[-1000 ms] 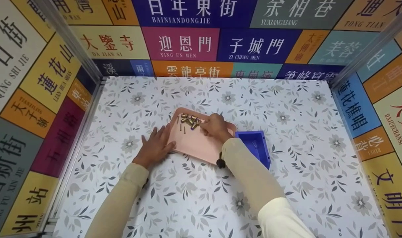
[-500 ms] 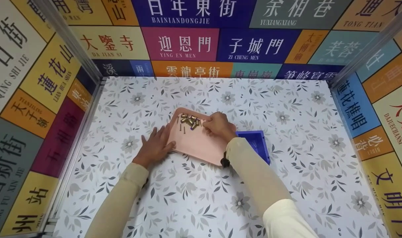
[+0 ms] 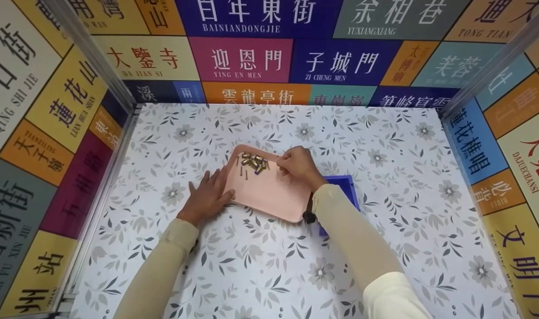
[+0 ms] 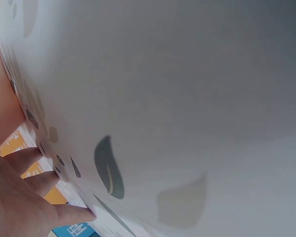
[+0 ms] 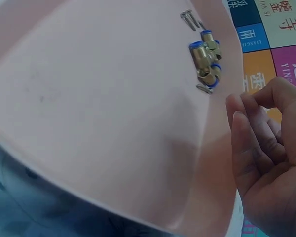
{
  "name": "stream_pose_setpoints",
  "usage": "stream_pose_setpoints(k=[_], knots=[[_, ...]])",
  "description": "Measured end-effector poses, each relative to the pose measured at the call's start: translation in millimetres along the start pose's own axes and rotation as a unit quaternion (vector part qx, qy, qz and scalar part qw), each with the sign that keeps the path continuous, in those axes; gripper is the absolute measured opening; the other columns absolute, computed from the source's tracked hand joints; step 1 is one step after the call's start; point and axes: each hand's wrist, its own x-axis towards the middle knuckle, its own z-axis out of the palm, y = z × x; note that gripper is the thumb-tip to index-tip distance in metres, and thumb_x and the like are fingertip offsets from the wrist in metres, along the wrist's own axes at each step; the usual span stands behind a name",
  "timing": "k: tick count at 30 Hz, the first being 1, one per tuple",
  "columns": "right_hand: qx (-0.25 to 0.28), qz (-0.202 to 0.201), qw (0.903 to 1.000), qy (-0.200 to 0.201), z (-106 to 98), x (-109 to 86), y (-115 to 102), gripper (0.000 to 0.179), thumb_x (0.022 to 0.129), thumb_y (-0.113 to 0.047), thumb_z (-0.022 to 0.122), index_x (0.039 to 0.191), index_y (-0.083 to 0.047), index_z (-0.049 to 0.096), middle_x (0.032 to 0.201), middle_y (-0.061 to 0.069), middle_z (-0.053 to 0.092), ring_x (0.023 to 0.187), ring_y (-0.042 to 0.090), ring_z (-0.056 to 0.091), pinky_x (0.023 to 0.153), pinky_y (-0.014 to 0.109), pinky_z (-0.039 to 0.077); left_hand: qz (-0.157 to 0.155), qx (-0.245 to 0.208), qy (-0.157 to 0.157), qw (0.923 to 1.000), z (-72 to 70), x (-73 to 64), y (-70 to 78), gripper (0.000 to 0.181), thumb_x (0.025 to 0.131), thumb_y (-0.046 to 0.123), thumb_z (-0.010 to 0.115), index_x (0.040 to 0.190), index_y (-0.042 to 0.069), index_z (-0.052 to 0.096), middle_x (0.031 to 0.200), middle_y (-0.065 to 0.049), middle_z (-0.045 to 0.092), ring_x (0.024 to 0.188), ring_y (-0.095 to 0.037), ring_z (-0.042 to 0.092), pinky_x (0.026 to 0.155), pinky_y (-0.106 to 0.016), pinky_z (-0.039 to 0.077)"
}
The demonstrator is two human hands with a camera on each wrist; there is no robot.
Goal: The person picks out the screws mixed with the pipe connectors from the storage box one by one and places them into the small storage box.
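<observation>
My left hand (image 3: 205, 197) lies with fairly straight fingers against the left edge of a pink tray (image 3: 265, 192). In the left wrist view, this hand (image 4: 19, 197) has its fingers spread over the tabletop. Inside the tray's far left corner are several brass tube fittings (image 3: 254, 162) with blue collars and a few screws (image 3: 244, 172). My right hand (image 3: 300, 166) is above the tray's far right side, just right of the fittings. Seen from the right wrist, the thumb and forefinger tips of that hand (image 5: 271, 153) come together; I cannot tell whether they pinch anything.
A blue bin (image 3: 340, 178) stands at the tray's right side, partly hidden under my right forearm. The tabletop (image 3: 251, 270) has a leaf and flower print. Colourful panels with lettering (image 3: 247, 60) rise behind and on both sides.
My right hand has moved slightly right, away from the fittings, and its forearm covers more of the blue bin. My left hand has stayed in place on the tray's edge.
</observation>
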Motion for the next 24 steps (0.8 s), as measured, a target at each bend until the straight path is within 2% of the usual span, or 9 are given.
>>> stream_pose_setpoints(k=[4, 8, 13, 19, 24], knots=[[0.019, 0.005, 0.9998, 0.004, -7.0, -1.5, -0.5, 0.020, 0.088, -0.018, 0.071, 0.084, 0.001, 0.078, 0.074, 0.006, 0.076, 0.069, 0.028, 0.077, 0.055, 0.027, 0.058, 0.000, 0.001, 0.002, 1.0000, 0.4, -0.5, -0.5, 0.078, 0.104, 0.064, 0.032, 0.166, 0.030, -0.001, 0.172, -0.010, 0.018, 0.158, -0.043, 0.009, 0.111, -0.085, 0.003], [0.042, 0.013, 0.9990, 0.005, -14.5, -4.4, -2.1, 0.018, 0.087, -0.016, 0.071, 0.083, 0.000, 0.078, 0.076, 0.008, 0.077, 0.065, 0.022, 0.075, 0.061, 0.032, 0.062, -0.002, 0.002, 0.001, 1.0000, 1.1, -0.5, -0.6, 0.078, 0.104, 0.064, 0.032, 0.166, 0.030, -0.002, 0.172, -0.009, 0.017, 0.158, -0.043, 0.008, 0.111, -0.084, 0.003], [0.045, 0.003, 0.9989, 0.009, -26.2, -11.0, -5.9, 0.017, 0.087, -0.015, 0.070, 0.084, 0.000, 0.077, 0.076, 0.010, 0.076, 0.061, 0.016, 0.074, 0.060, 0.029, 0.062, 0.000, -0.002, -0.001, 1.0000, -0.2, -1.5, -0.8, 0.079, 0.104, 0.066, 0.031, 0.166, 0.031, -0.002, 0.172, -0.008, 0.017, 0.158, -0.042, 0.008, 0.112, -0.084, 0.003], [0.049, -0.023, 0.9983, 0.019, -41.9, -19.4, -9.3, 0.014, 0.086, -0.014, 0.069, 0.080, -0.003, 0.075, 0.074, 0.011, 0.076, 0.060, 0.017, 0.073, 0.058, 0.029, 0.061, 0.005, -0.004, 0.001, 1.0000, -1.5, -2.0, -0.9, 0.079, 0.103, 0.067, 0.030, 0.166, 0.031, -0.002, 0.172, -0.008, 0.019, 0.158, -0.042, 0.009, 0.111, -0.084, 0.004], [0.039, -0.022, 0.9986, 0.027, -56.8, -25.8, -8.9, 0.014, 0.084, -0.015, 0.070, 0.078, -0.003, 0.075, 0.071, 0.010, 0.075, 0.059, 0.017, 0.073, 0.056, 0.028, 0.060, 0.002, -0.004, -0.001, 1.0000, -0.8, -1.4, -0.1, 0.079, 0.103, 0.067, 0.030, 0.166, 0.031, -0.003, 0.172, -0.008, 0.018, 0.158, -0.042, 0.008, 0.111, -0.084, 0.004]])
